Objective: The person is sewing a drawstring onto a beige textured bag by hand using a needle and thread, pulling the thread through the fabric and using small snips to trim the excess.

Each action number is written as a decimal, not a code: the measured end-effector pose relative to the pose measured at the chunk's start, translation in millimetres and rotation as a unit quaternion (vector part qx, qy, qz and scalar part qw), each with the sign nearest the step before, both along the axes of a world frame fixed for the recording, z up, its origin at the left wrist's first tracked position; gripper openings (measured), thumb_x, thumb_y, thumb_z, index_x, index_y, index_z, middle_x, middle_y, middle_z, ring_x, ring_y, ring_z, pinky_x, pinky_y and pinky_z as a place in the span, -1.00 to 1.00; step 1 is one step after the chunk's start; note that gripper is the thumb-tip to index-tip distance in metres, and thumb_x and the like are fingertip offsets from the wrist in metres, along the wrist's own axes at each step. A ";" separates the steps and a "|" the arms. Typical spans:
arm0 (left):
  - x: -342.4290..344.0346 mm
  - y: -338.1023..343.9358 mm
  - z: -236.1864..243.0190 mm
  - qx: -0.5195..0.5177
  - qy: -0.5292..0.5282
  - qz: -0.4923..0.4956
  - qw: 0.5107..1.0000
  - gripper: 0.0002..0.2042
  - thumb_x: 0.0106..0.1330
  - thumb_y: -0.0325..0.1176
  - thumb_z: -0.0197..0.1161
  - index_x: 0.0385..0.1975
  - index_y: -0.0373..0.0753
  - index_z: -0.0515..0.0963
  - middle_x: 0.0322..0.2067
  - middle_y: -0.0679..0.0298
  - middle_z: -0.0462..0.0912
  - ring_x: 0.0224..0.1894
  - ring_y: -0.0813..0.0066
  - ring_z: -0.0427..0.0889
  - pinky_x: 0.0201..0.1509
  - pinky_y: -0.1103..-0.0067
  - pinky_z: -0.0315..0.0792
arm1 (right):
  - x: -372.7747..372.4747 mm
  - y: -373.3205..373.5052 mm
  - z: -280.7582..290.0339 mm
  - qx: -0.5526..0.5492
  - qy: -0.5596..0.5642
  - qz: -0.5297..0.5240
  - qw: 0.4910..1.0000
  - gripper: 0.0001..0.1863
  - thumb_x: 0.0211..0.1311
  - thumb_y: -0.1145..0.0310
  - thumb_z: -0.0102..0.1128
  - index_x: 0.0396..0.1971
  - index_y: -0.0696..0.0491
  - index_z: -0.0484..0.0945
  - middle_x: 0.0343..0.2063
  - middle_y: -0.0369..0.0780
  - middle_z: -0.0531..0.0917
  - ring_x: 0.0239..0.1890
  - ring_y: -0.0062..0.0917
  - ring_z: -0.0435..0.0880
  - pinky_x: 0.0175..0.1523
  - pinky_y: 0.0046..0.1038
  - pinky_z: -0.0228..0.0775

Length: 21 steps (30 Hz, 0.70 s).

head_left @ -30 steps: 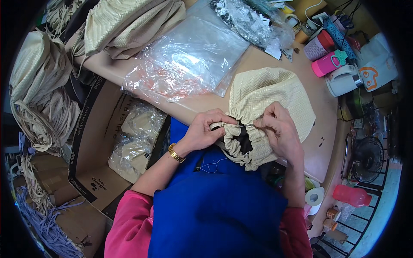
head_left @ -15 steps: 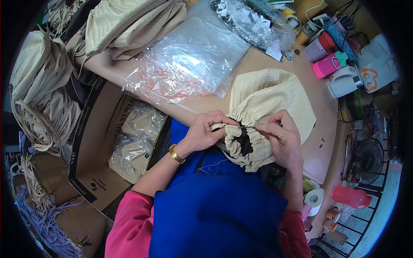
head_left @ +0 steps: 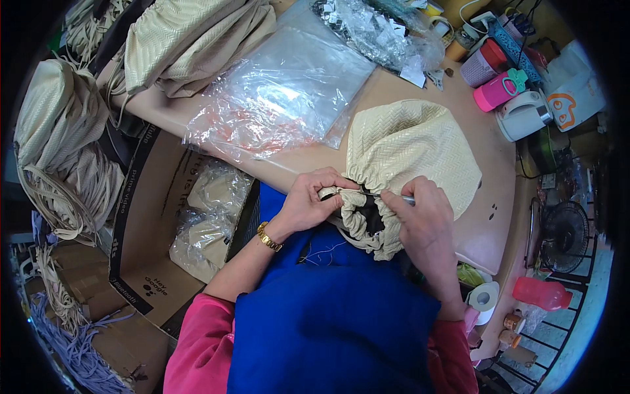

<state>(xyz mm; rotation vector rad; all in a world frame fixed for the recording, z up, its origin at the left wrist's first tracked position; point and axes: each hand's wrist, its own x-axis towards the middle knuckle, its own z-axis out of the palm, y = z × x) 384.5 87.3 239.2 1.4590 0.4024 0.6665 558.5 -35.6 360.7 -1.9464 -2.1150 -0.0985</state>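
A cream woven-textured drawstring bag lies on the near edge of the table and hangs partly over my lap, its gathered mouth toward me and its dark lining showing. My left hand pinches the gathered rim on the left side of the mouth. In my right hand is a slim tool with a metallic handle, its thin dark shaft pointing left into the rim near my left fingertips. The tool's tip is hidden in the fabric, so its exact kind is unclear. Loose pale threads lie on my blue apron.
Clear plastic bags cover the table's middle. More cream bags are heaped at the far left. An open cardboard box with plastic-wrapped pieces stands left of my lap. Bottles, a pink one among them, line the right back. A fan sits far right.
My right hand has turned and closed around the slim tool, its handle now showing above the fist. The left hand keeps its pinch on the rim. The view has shifted slightly.
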 end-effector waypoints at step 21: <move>2.4 -16.5 48.7 0.090 -0.052 0.066 0.992 -0.69 0.22 -0.23 0.37 -0.17 -0.35 0.70 -0.27 0.15 0.69 -0.20 0.41 0.62 -0.05 0.55 0.45 | 18.5 -20.6 12.2 0.054 0.197 -0.025 0.978 -0.54 -0.17 0.71 0.15 -0.20 0.01 0.72 -0.45 -0.19 0.50 -0.40 -0.37 0.54 -0.28 -0.38 0.40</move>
